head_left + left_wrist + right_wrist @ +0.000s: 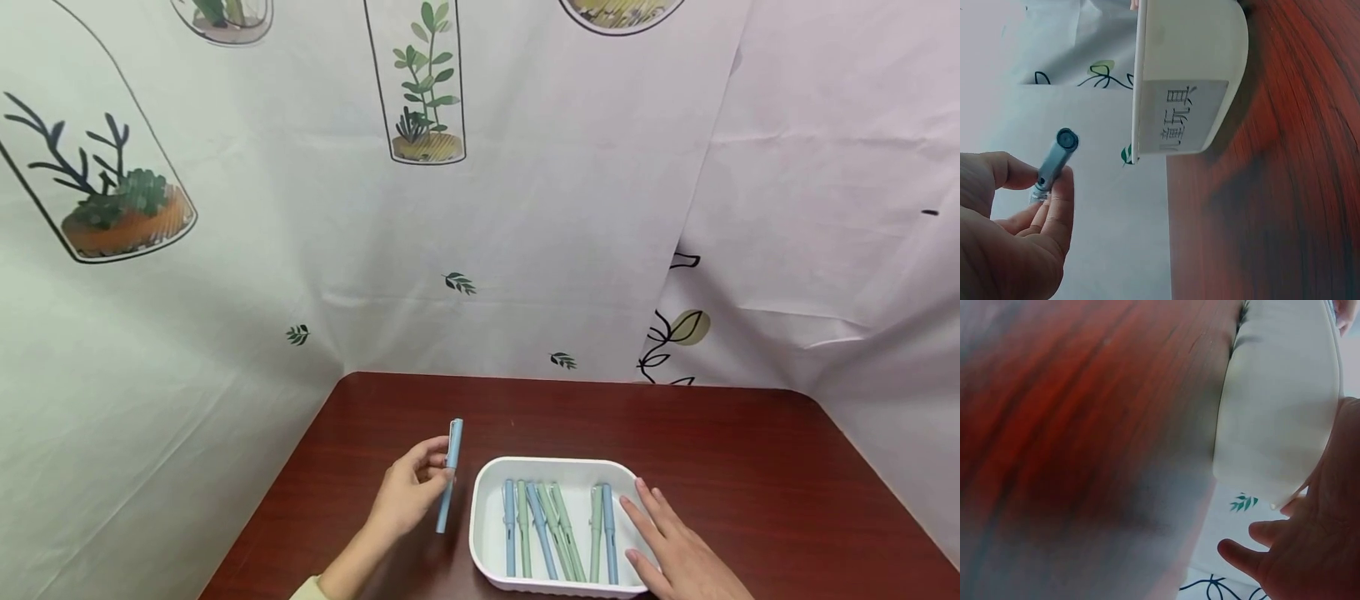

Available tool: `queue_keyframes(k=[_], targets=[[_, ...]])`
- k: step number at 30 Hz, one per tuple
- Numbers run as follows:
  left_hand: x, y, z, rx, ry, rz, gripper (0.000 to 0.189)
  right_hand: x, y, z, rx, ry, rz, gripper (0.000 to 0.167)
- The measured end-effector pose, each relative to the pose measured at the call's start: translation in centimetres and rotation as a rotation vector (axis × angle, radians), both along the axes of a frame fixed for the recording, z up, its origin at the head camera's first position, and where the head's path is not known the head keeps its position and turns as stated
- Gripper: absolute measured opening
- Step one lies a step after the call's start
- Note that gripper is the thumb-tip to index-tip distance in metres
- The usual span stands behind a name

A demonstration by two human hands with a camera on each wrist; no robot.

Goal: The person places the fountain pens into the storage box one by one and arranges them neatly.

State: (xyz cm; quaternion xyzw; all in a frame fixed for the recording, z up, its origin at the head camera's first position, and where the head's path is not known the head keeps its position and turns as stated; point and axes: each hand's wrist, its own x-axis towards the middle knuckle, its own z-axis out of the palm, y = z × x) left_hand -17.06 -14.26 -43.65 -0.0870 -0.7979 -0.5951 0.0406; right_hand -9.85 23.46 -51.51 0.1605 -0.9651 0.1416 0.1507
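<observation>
My left hand (408, 492) pinches a blue pen (452, 467) between thumb and fingers, left of a white plastic tray (480, 533). The pen stands nearly upright, its clip end up; in the left wrist view its round lower end (1067, 139) faces the camera. Inside the tray lie several capped pens, among them a blue pen (510, 529) at the left, a pale green pen (596, 533) and another blue pen (610, 533) at the right. My right hand (678, 550) has its fingers spread at the tray's right rim, some of them over its inside.
The tray stands on a dark red wooden table (780, 483) near its front. A label with printed characters (1179, 115) is on the tray's left side wall. White cloth (525, 250) with plant drawings hangs behind the table and on both sides.
</observation>
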Motion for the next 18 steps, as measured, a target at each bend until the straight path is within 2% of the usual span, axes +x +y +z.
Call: queue_keyframes(k=[5, 8, 14, 18], targets=[[0.15, 0.60, 0.04, 0.017, -0.015, -0.057, 0.043, -0.14, -0.09, 0.48, -0.002, -0.032, 0.003, 0.066], [0.15, 0.91, 0.11, 0.072, -0.041, -0.101, 0.043, -0.20, -0.16, 0.75, -0.015, -0.064, 0.001, 0.066], [0.21, 1.07, -0.15, 0.163, -0.110, -0.205, 0.045, 0.03, -0.10, 0.60, 0.038, -0.016, -0.010, 0.066], [0.09, 1.03, -0.43, 0.204, -0.180, -0.256, 0.050, 0.11, -0.03, 0.71, 0.038, -0.021, -0.027, 0.065]])
